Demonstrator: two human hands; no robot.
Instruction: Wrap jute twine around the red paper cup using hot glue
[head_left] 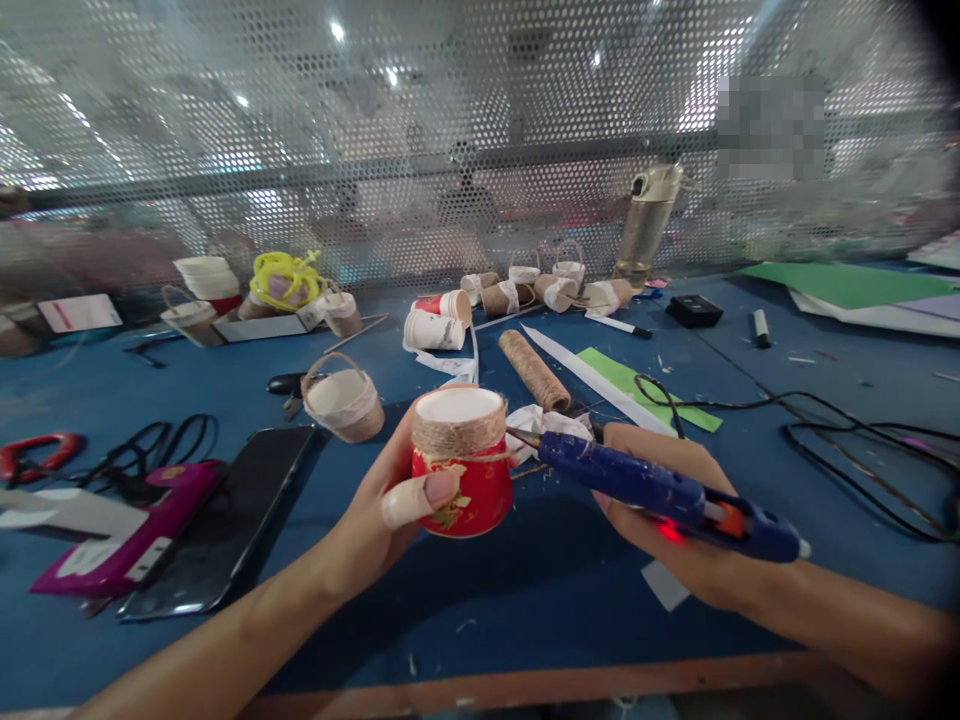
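My left hand (401,490) is wrapped round a red paper cup (480,500) with a gold pattern, its white inside facing up. Twine (459,437) is wound about the cup's upper part, and a loose strand crosses the red below. A bandage covers part of the left thumb. In my right hand (667,480) is a blue glue gun (637,475) with a red light glowing beneath it. Its nozzle points left, at or very near the twine on the cup's right side; whether they touch I cannot tell.
A twine roll (535,370), green paper strip (649,390) and white strip lie behind the cup. A small basket (345,402) and phone (225,520) are left. Several cups and baskets line the mesh panel (450,130). A black cable (847,440) loops at right.
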